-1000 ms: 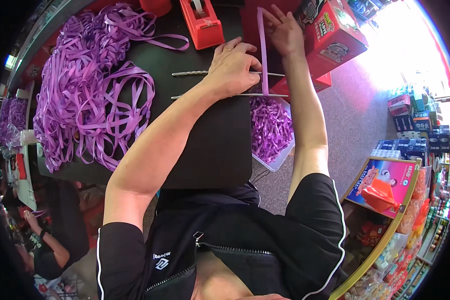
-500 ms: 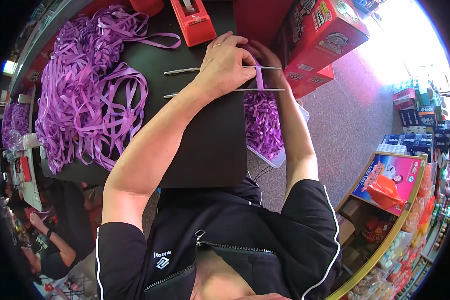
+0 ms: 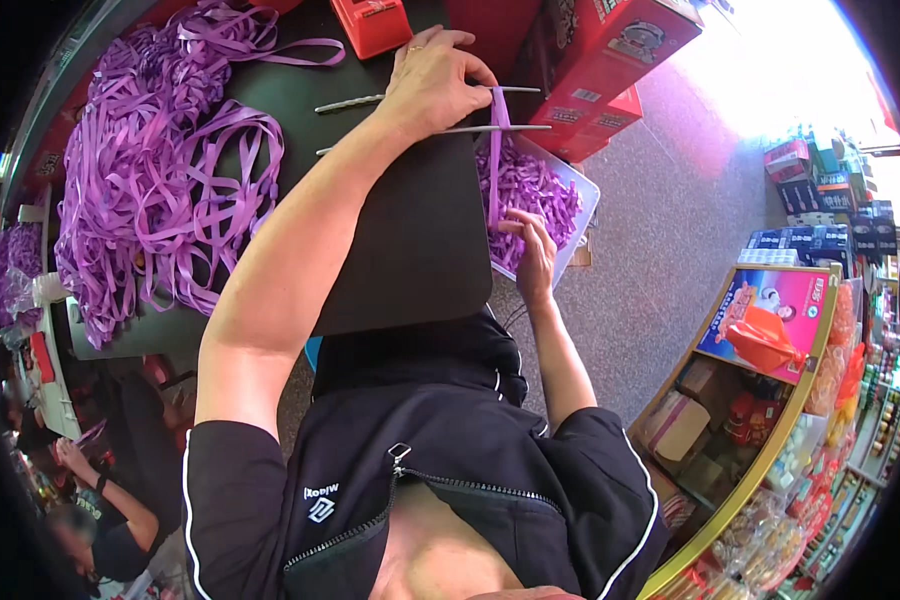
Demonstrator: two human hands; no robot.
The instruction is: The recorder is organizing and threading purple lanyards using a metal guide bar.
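Note:
Two thin metal rods, a far rod and a near rod, jut in parallel past the right edge of the black table. Over both lies a narrow purple ribbon, its length running down toward me. My left hand is closed, thumb and fingertips pinching the ribbon by the far rod. Lower down, my right hand is closed on the ribbon's near stretch, above a whitish plastic tub of cut purple ribbon pieces. A tangled heap of purple ribbon covers the table's left side.
At the table's far side stands a red tape dispenser. Red cartons are stacked beyond the tub. To the right is a gold-edged display cabinet. Another person sits at lower left.
My right hand has come from beside the far rod down toward me, drawing the ribbon out along its length. My left hand stays by the rods. The whole view has shifted slightly.

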